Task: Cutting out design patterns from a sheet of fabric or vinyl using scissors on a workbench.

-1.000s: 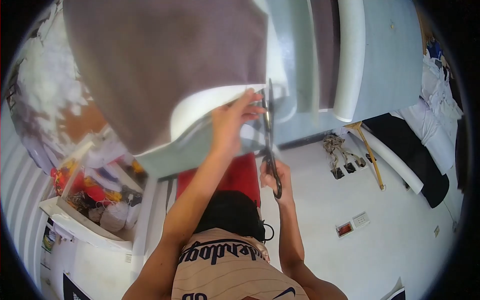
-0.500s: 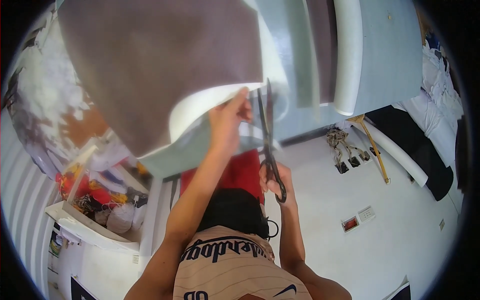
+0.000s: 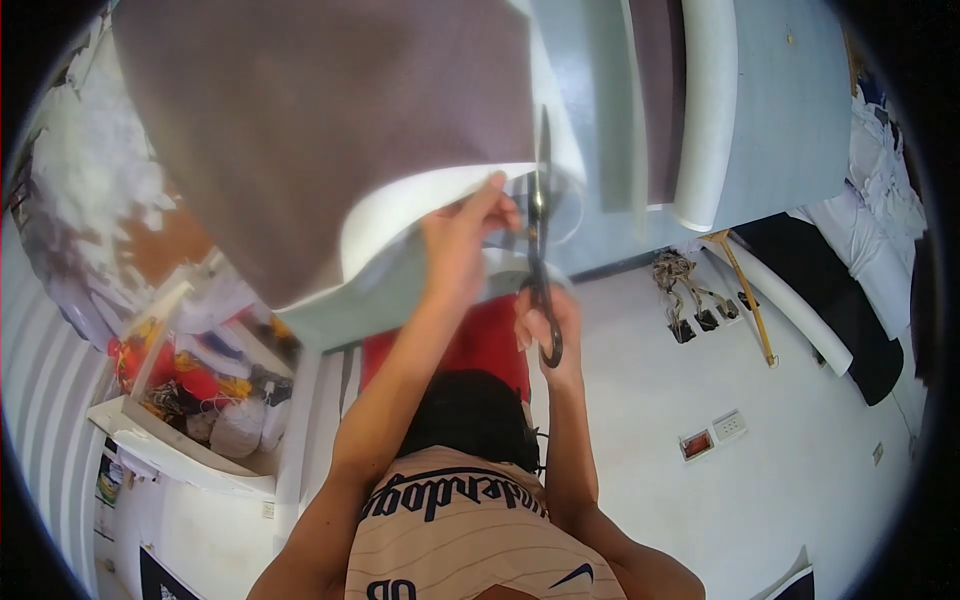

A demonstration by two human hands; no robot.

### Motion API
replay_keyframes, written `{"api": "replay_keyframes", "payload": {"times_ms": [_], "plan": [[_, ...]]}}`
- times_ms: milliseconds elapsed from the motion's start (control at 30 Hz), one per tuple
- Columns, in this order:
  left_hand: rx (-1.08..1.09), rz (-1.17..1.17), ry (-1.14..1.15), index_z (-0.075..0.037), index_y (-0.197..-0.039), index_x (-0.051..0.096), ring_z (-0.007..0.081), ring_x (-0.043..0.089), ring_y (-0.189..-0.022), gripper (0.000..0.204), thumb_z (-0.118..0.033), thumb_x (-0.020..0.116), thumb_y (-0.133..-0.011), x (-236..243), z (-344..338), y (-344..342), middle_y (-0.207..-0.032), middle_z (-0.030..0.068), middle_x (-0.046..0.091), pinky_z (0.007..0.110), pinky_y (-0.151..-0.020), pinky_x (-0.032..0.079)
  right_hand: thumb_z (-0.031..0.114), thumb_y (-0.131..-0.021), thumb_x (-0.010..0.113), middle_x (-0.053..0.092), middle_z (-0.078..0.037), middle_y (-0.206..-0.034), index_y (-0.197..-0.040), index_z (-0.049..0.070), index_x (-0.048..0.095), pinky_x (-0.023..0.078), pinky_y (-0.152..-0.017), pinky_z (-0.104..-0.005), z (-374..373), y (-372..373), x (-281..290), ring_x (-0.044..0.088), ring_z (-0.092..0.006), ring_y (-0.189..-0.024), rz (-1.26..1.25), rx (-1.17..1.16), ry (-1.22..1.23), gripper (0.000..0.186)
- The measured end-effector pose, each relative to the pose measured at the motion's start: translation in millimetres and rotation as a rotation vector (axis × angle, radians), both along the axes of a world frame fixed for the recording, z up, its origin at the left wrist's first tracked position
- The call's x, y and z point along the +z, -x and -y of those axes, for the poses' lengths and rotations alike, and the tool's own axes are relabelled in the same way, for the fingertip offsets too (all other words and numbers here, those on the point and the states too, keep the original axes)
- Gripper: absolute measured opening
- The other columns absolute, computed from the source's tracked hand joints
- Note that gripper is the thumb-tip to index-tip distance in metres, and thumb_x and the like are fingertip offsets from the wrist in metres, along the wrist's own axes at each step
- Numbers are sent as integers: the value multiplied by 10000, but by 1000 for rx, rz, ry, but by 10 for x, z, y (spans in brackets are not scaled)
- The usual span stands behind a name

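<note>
A large brownish sheet with a curling white underside lies over a pale blue-grey table. My left hand pinches the sheet's front edge, just left of the scissors' blades. My right hand grips the handles of long dark scissors, their blades pointing away from me across the white backing at the sheet's right corner. Whether the blades are slightly apart is hard to tell.
Rolled white sheeting lies on the right of the table. Beyond are dark fabric, a yellow stick and tangled cables. On the left are a heap of white scraps and a white shelf of oddments.
My right hand and the scissors have moved forward, with the blade tips further up the sheet's right edge. My left hand stays at the edge, fingers slightly shifted.
</note>
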State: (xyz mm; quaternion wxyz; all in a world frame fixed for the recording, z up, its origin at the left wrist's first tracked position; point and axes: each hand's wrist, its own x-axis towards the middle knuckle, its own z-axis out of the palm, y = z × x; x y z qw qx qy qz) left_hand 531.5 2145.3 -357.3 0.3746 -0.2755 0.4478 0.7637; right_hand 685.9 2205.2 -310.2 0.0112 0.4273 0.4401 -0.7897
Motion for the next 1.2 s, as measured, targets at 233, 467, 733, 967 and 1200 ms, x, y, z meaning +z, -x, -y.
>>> {"api": "replay_keyframes", "payload": {"times_ms": [233, 467, 733, 967, 1200], "plan": [[-5, 3, 0, -29, -949, 698, 166, 626, -652, 119, -146, 718, -935, -15, -27, -7, -766, 56, 662, 314, -623, 522, 73, -856, 775, 513, 15, -615, -792, 16, 570, 365, -407, -201, -67, -62, -56, 460, -47, -457, 65, 38, -34, 222], [-20, 10, 15, -26, -931, 698, 167, 628, -651, 107, -132, 710, -936, 0, -42, 7, -757, 59, 665, 323, -620, 520, 66, -828, 822, 521, 33, -602, -731, 29, 576, 324, -380, -195, -108, -5, -7, 429, -26, -434, 203, 40, -104, 268], [-23, 19, 58, -14, -930, 698, 177, 632, -645, 102, -116, 701, -938, 7, -72, -5, -754, 69, 668, 329, -610, 525, 74, -834, 816, 535, 20, -599, -759, 21, 593, 334, -375, -194, -210, 61, -47, 441, -29, -426, 168, -3, -61, 241], [-47, 6, 74, -4, -949, 697, 179, 632, -642, 104, -108, 698, -938, 3, -45, -89, -763, 69, 669, 323, -604, 524, 49, -837, 803, 531, 13, -592, -770, 12, 589, 326, -369, -196, -336, 338, -58, 439, -33, -420, 98, -36, -97, 227], [-33, 26, 62, -6, -962, 698, 170, 634, -668, 93, -96, 694, -941, 24, -86, -103, -776, 69, 670, 309, -628, 522, 90, -837, 823, 533, 17, -585, -755, 17, 589, 309, -369, -194, -462, 549, -36, 435, -32, -413, 108, -30, -130, 258]]}}
